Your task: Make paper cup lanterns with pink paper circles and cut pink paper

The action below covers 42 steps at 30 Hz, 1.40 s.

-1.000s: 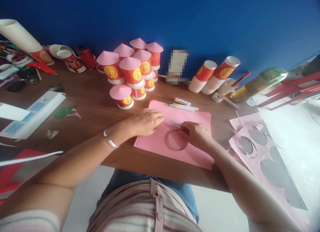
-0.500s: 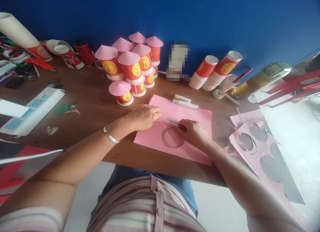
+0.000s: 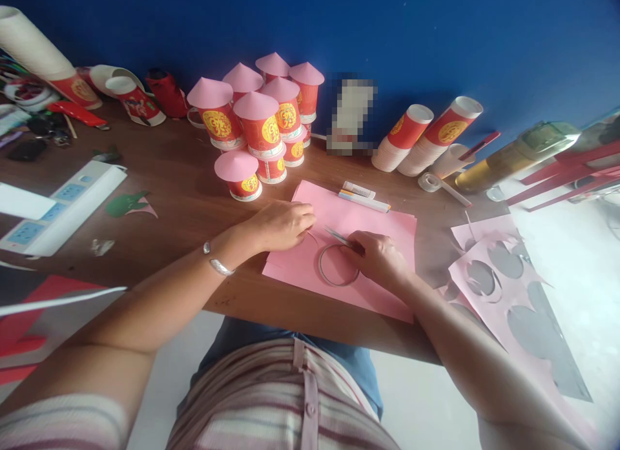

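A pink paper sheet (image 3: 378, 227) lies on the brown table (image 3: 184, 198) in front of me. My left hand (image 3: 281, 225) rests on its left part, fingers curled and pressed down on the paper. My right hand (image 3: 380, 257) is closed on a thin pencil-like tool (image 3: 336, 235) whose tip points left over the sheet. A grey ring (image 3: 338, 265) lies on the paper just left of my right hand, touching it.
Red paper cups with pink cone lids (image 3: 256, 124) are stacked behind the sheet. Two pens (image 3: 363, 198) lie at its far edge. Cup stacks (image 3: 426, 140) and a tape roll (image 3: 429, 182) sit right. Cut pink paper (image 3: 513, 288) hangs at the right; a power strip (image 3: 62, 208) left.
The view has shifted slightly. The ring and my right hand have moved a little left on the sheet; my left hand stays pressed on the paper.
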Tool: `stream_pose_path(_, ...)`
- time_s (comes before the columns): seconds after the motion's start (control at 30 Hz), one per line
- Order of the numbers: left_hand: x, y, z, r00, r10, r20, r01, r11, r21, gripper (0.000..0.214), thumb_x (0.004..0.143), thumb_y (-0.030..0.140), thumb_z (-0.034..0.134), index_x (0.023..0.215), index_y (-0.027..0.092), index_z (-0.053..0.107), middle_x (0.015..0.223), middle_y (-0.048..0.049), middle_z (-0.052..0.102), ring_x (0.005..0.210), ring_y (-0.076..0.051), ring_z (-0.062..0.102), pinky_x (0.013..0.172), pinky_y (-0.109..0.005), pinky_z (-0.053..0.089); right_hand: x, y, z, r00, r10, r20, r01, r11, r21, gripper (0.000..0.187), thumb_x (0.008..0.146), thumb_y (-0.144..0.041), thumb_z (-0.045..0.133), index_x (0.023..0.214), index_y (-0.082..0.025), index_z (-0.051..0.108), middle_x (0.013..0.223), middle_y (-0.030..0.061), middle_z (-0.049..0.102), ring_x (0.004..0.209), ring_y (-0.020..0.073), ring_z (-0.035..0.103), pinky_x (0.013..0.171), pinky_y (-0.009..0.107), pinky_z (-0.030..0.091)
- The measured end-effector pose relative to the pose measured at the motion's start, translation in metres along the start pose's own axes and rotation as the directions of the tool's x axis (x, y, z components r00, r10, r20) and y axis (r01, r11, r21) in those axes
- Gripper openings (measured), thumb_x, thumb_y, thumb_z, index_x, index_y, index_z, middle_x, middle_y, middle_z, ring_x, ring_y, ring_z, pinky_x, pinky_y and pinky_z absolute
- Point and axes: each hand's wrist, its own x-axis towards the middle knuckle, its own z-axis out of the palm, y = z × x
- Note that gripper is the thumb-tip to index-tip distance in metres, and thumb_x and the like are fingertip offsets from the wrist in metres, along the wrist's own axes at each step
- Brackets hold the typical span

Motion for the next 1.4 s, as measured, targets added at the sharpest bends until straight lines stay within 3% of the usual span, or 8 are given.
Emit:
stream_pose_path(0.4,-0.001,-0.002,-0.003,1.000,0.009,-0.001,-0.009,1.000,0.013,0.008,0.090,0.012,0.063,0.086,0.017,0.069,0.092,-0.0045,0.069,0.075,-0.017,0.063,0.058,-0.031,0.035,0.003,0.015,-0.001,0.995,0.010,-0.104,-0.008,1.000,0.023,0.025,0.096,-0.042,0.058,0.083,-0.023,0.069,0.069,0.0010,0.068,0.060,0.0160,0.058,0.061,0.027,0.041)
stream_pose_path(0.57,0.000,0.001,-0.011,1.000,0.014,-0.026,-0.013,0.999,0.049,0.018,0.093,0.017,0.066,0.075,0.016,0.067,0.080,-0.0042,0.066,0.066,-0.016,0.056,0.056,-0.031,0.028,0.010,0.040,-0.009,0.971,0.094,-0.221,-0.130,0.980,-0.153,0.023,0.095,-0.039,0.059,0.095,-0.021,0.073,0.080,0.0054,0.075,0.072,0.0201,0.067,0.062,0.027,0.039)
stream_pose_path(0.8,0.008,0.006,-0.023,0.967,-0.016,-0.254,0.029,0.998,0.050,0.043,0.105,0.035,0.056,0.067,0.016,0.066,0.069,-0.0045,0.058,0.063,-0.016,0.049,0.056,-0.032,0.025,0.014,0.063,-0.012,0.973,0.053,-0.223,-0.122,0.943,-0.311,0.028,0.099,-0.043,0.057,0.106,-0.023,0.076,0.091,0.0061,0.078,0.079,0.0224,0.068,0.063,0.030,0.035)
stream_pose_path(0.97,0.025,0.017,-0.047,0.919,-0.096,-0.383,0.069,0.994,-0.085,0.045,0.107,0.038,0.049,0.071,0.016,0.063,0.073,-0.0037,0.056,0.064,-0.015,0.049,0.057,-0.030,0.027,0.015,0.064,-0.010,0.960,-0.034,-0.277,-0.053,0.953,-0.298,0.028,0.102,-0.039,0.055,0.101,-0.021,0.077,0.095,0.0098,0.076,0.092,0.0241,0.068,0.070,0.031,0.042)
stream_pose_path(1.07,0.044,0.029,-0.064,0.903,-0.091,-0.419,0.001,0.978,-0.210,0.047,0.108,0.041,0.048,0.070,0.017,0.060,0.074,-0.0027,0.055,0.067,-0.014,0.051,0.064,-0.030,0.036,0.016,0.059,-0.012,0.940,-0.149,-0.307,0.081,0.972,-0.222,0.028,0.102,-0.040,0.057,0.102,-0.020,0.077,0.104,0.0124,0.076,0.101,0.0268,0.067,0.083,0.036,0.050)
stream_pose_path(1.17,0.065,0.038,-0.071,0.926,-0.031,-0.377,-0.120,0.921,-0.372,0.045,0.107,0.043,0.051,0.073,0.016,0.060,0.077,-0.0033,0.058,0.073,-0.014,0.054,0.069,-0.030,0.043,0.014,0.051,-0.014,0.942,-0.250,-0.223,0.246,0.968,-0.044,0.027,0.099,-0.042,0.062,0.109,-0.023,0.078,0.112,0.0115,0.076,0.099,0.0264,0.069,0.084,0.038,0.055)
stream_pose_path(1.27,0.081,0.043,-0.065,0.954,0.081,-0.287,-0.231,0.811,-0.537,0.041,0.103,0.040,0.059,0.071,0.015,0.059,0.075,-0.0023,0.059,0.070,-0.011,0.053,0.067,-0.028,0.042,0.010,0.042,-0.011,0.961,-0.254,-0.110,0.259,0.965,0.041,0.026,0.097,-0.042,0.068,0.113,-0.025,0.078,0.114,0.0098,0.078,0.096,0.0247,0.071,0.079,0.035,0.056)
stream_pose_path(1.4,0.086,0.041,-0.039,0.956,0.195,-0.217,-0.291,0.704,-0.647,0.039,0.098,0.034,0.064,0.064,0.016,0.055,0.067,0.0006,0.056,0.065,-0.010,0.050,0.063,-0.028,0.040,0.004,0.031,-0.002,0.981,-0.177,-0.077,0.171,0.982,-0.078,0.026,0.094,-0.043,0.075,0.112,-0.025,0.081,0.114,0.0108,0.078,0.096,0.0252,0.072,0.078,0.033,0.054)
